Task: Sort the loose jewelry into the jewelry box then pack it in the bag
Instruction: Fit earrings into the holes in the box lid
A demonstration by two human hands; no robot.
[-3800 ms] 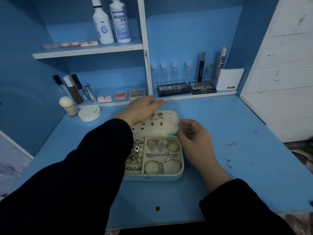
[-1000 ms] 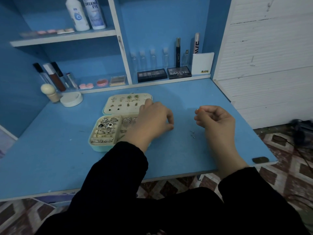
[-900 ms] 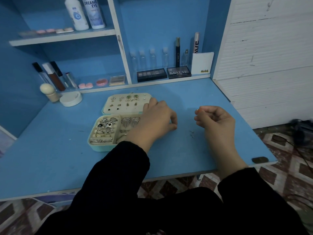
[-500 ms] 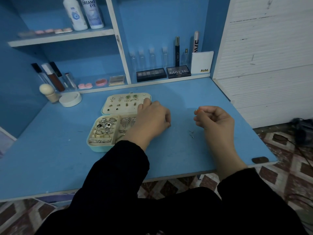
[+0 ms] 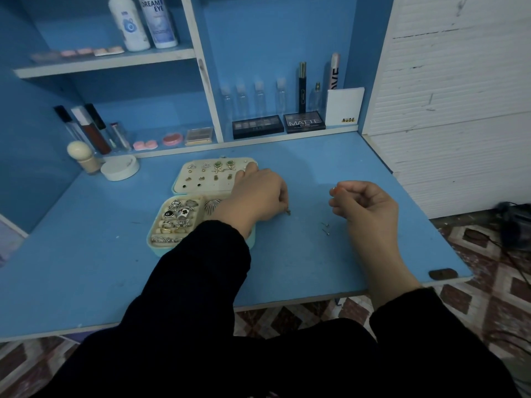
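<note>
The mint jewelry box (image 5: pixel 161 248) lies open on the blue desk (image 5: pixel 86 268); rings and hoops fill its tray. Its cream lid (image 5: pixel 207 179) holds several stud earrings. My left hand (image 5: pixel 255 196) reaches across the box's right side with curled fingers, pinching a small earring (image 5: pixel 287 212) just above the desk. My right hand (image 5: pixel 365 205) hovers to the right, fingers curled, thumb and forefinger pinching a tiny silvery piece (image 5: pixel 333 188). Two loose studs (image 5: pixel 325 228) lie on the desk between my hands. No bag is in view.
Shelves behind the desk hold bottles (image 5: pixel 143 21), lipsticks (image 5: pixel 86 127), small clear vials (image 5: pixel 258 96) and eyeshadow palettes (image 5: pixel 304 122). A white round jar (image 5: pixel 120 168) and a powder brush (image 5: pixel 82 156) stand back left. A white slatted wall (image 5: pixel 459 96) bounds the right side.
My left hand drew slightly back from the desk toward the box, and a small earring now shows at its fingertips. My right hand has stayed in place.
</note>
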